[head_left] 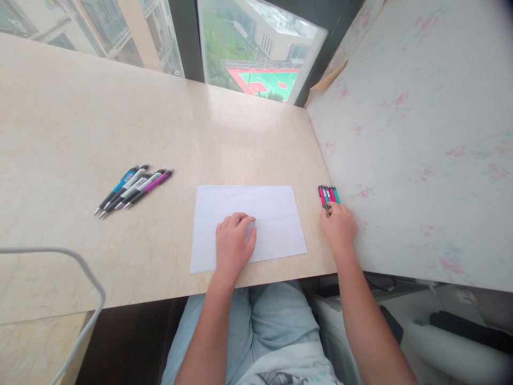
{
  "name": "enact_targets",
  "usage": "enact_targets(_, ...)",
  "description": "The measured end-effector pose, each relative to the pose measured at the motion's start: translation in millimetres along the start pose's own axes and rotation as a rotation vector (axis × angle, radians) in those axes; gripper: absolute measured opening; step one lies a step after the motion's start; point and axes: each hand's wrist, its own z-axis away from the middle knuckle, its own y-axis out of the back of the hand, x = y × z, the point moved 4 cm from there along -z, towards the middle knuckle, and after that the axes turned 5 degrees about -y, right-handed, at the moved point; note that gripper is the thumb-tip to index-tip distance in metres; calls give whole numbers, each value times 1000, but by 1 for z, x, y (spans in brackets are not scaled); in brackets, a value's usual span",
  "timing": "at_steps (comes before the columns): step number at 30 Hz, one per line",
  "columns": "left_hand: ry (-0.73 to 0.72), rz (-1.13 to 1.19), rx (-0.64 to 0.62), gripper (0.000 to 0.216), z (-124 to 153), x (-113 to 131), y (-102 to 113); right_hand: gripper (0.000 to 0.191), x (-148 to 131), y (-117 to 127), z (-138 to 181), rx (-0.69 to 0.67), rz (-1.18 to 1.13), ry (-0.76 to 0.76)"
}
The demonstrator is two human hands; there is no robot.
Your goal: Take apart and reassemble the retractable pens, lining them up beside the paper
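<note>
A white sheet of paper (276,219) lies in front of me, with faint marks along its top edge. My left hand (234,238) rests on it, fingers loosely curved and the thumb apart, holding nothing that I can see. At the right, by the wall, several pink and green pens (329,193) lie side by side in a row. My right hand (340,222) is at their near ends, thumb and forefinger closed on a pen. Its other fingers are partly hidden, as are the pens' lower ends.
Several larger pens (132,188) in blue, grey and purple lie in a pile on the left of the pale tabletop (168,117). A grey cable (90,267) loops over the front left. Flowered wallpaper (420,133) bounds the right side, a window (260,48) the back.
</note>
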Motion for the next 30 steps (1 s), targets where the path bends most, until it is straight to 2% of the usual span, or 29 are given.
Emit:
enact_targets(9,-3,0,-5,20,1,0,0,30,3,-6,1,42,-37,3)
enact_targets(18,1,14,5,20,1,1,1,31,2,-4,-3,-10,15,-2)
enact_targets(30,0,4,-1,20,1,1,2,30,8,0,-2,52,1,-31)
